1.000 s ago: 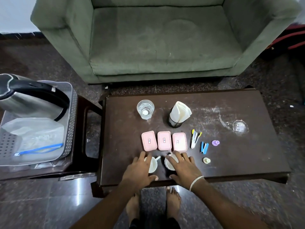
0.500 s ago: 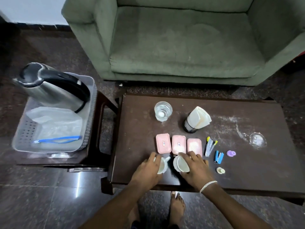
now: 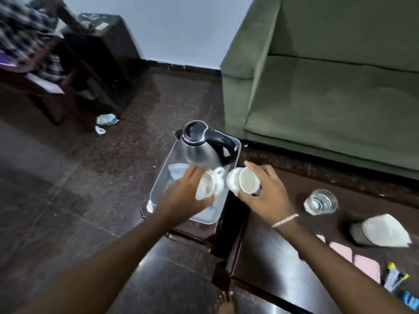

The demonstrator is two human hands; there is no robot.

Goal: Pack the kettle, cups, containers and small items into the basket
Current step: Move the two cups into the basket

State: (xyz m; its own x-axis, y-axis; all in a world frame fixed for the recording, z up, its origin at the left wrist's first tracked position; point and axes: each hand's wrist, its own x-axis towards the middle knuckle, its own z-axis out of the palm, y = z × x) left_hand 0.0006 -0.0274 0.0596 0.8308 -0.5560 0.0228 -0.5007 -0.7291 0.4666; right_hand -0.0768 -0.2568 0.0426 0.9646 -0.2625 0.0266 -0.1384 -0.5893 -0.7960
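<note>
Left hand (image 3: 184, 196) grips a white cup (image 3: 209, 183) over the basket (image 3: 237, 146), beside the kettle (image 3: 199, 148); right hand (image 3: 265, 191) clasps another tilted cup (image 3: 243, 182).

The kettle (image 3: 201, 146) stands in the far end of the basket (image 3: 235, 143), which sits on a stool left of the table (image 3: 272, 252). Over the basket's near half the left hand (image 3: 183, 196) holds one cup (image 3: 209, 183), and just right of it the right hand (image 3: 265, 193) holds another cup (image 3: 243, 182) (their rims nearly meet). On the table, right of the hands, stands a glass (image 3: 320, 201), with a napkin holder (image 3: 381, 231) nearer and further right. The sofa (image 3: 328, 87) lies behind the table.
</note>
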